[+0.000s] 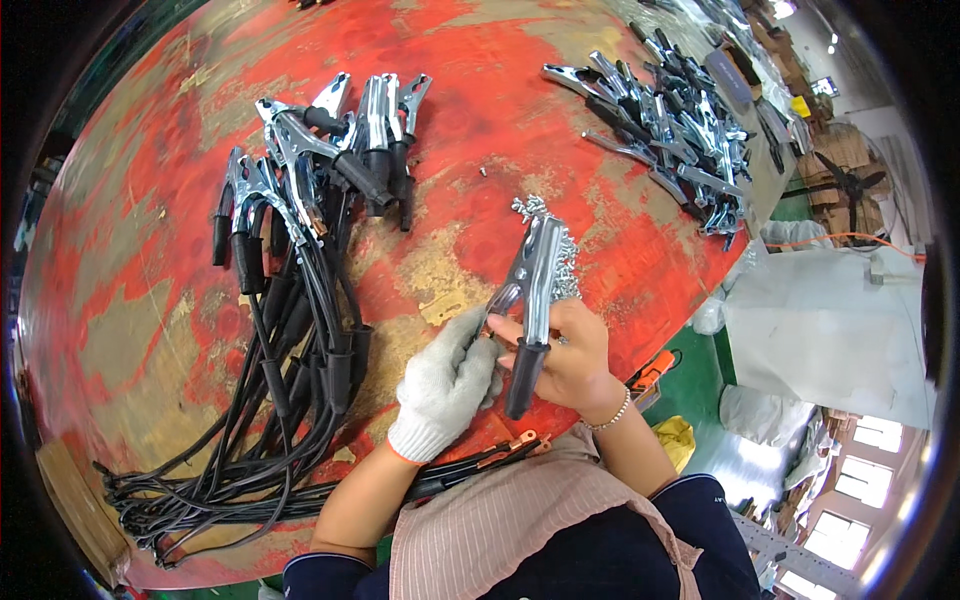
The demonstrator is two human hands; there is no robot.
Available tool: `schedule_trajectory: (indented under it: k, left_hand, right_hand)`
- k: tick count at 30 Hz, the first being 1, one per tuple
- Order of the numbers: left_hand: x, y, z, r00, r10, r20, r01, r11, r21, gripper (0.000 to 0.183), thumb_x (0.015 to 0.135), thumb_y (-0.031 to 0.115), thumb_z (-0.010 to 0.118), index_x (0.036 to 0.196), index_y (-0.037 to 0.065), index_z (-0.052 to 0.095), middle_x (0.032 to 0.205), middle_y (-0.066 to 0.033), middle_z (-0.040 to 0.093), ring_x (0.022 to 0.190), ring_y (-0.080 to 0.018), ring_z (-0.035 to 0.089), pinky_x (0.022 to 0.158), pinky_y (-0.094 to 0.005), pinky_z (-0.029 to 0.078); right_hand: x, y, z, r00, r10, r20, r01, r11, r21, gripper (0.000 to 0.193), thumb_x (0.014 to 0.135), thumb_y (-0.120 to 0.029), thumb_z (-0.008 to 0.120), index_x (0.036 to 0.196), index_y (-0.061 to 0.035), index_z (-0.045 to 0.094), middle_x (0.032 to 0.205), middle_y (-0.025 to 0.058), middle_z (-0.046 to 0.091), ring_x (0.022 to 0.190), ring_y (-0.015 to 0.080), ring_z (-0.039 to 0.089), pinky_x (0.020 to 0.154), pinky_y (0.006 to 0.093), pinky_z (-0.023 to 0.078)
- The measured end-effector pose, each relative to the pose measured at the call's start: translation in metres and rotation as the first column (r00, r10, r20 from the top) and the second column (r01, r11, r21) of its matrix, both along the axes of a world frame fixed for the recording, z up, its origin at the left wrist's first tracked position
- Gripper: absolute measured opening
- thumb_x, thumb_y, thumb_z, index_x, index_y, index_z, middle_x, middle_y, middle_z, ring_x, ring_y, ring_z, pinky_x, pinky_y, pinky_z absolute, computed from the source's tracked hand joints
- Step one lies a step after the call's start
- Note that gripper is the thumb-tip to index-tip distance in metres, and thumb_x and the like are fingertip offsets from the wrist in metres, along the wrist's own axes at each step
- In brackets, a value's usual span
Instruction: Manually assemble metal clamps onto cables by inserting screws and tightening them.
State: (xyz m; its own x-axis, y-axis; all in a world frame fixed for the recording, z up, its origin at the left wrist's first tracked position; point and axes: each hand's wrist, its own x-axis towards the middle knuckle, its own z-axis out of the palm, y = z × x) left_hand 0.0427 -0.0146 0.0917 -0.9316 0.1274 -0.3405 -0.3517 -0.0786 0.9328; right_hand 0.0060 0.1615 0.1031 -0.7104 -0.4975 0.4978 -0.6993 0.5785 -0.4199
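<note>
A silver battery clamp [538, 275] with a black handle sleeve stands tilted between my hands, jaws pointing away from me. Bare and with a bead bracelet at the wrist, my right hand [575, 360] is closed around the clamp's right side. My left hand [445, 378], in a white knit glove, is closed at the clamp's lower left. A small copper-coloured bit shows by its fingertips; what the glove grips is mostly hidden. Small silver screws [566, 268] lie heaped just behind the clamp. Close to my apron, black cables with copper lugs [512, 446] lie on the table.
On the left of the worn red table [480, 120] lie several clamps [285, 140] joined to a bundle of black cables [300, 400]. A pile of loose clamps [665, 125] fills the far right. An orange-handled tool [653, 370] lies by the right edge.
</note>
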Motion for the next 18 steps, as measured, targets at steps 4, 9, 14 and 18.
schedule_trajectory:
  k: [4,9,14,18]
  left_hand:
    - [0.000,-0.003,0.006,1.000,0.001,-0.031,-0.002,0.999,-0.037,0.037,0.095,0.010,0.050,0.130,0.000,0.050,0.077,-0.0051,0.064,0.060,-0.0078,0.058,0.053,-0.0248,0.050]
    - [0.002,0.004,-0.003,0.996,-0.011,-0.088,-0.001,0.991,-0.137,0.033,0.093,0.010,0.051,0.125,0.001,0.055,0.074,-0.0062,0.065,0.060,-0.0093,0.059,0.054,-0.0264,0.051]
    - [0.002,0.004,-0.012,0.988,0.046,-0.146,-0.079,0.971,-0.227,0.033,0.092,0.009,0.051,0.123,-0.001,0.057,0.091,-0.0126,0.067,0.079,-0.0143,0.064,0.073,-0.0282,0.051]
    - [-0.008,-0.014,-0.037,0.978,0.094,-0.185,-0.143,0.951,-0.273,0.035,0.097,0.009,0.044,0.130,-0.002,0.047,0.088,-0.0085,0.063,0.067,-0.0123,0.058,0.059,-0.0249,0.048]
  right_hand:
    - [0.003,-0.001,-0.002,1.000,-0.012,-0.002,0.012,1.000,0.001,0.036,0.066,-0.014,0.081,0.101,-0.0123,0.075,0.078,0.0010,0.057,0.066,0.0183,0.052,0.056,0.0303,0.041]
    - [0.009,0.007,-0.009,0.998,-0.061,-0.016,0.060,0.997,-0.038,0.039,0.065,-0.016,0.082,0.103,-0.0152,0.075,0.079,0.0002,0.059,0.062,0.0192,0.053,0.056,0.0304,0.042]
    - [0.006,0.014,-0.014,0.998,-0.041,0.044,0.045,0.995,-0.093,0.021,0.067,-0.016,0.080,0.085,-0.0137,0.071,0.077,0.0035,0.059,0.066,0.0222,0.056,0.056,0.0337,0.045]
    - [0.004,0.040,-0.023,0.970,-0.175,0.170,0.193,0.977,-0.093,0.011,0.077,-0.020,0.075,0.084,-0.0126,0.071,0.080,0.0052,0.062,0.072,0.0252,0.060,0.061,0.0351,0.048]
